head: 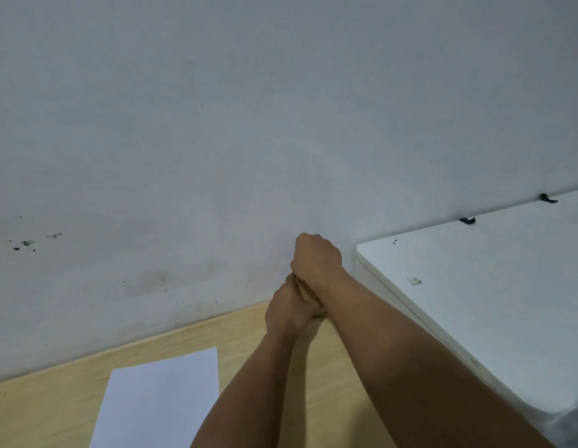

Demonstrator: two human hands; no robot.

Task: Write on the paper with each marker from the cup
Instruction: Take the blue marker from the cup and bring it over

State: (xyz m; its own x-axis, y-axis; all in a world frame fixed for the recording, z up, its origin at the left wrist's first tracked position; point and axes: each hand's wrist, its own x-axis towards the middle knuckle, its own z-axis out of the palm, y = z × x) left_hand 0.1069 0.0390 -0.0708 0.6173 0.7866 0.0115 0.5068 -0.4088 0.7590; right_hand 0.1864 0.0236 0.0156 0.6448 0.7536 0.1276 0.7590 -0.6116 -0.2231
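A blank white sheet of paper (161,399) lies on the light wooden table (54,412) at the lower left. Both my hands are stretched out to the table's far edge, close to the wall. My right hand (316,257) is a closed fist, held just above my left hand (290,312). The left hand's fingers curl around something that the hands hide. Only a thin pale sliver shows between the two hands. No cup or marker can be made out.
A grey wall (248,124) with dark specks at the left rises right behind the table. A white cabinet top (491,292) stands to the right, beside my right forearm, with two small dark clips at its back edge.
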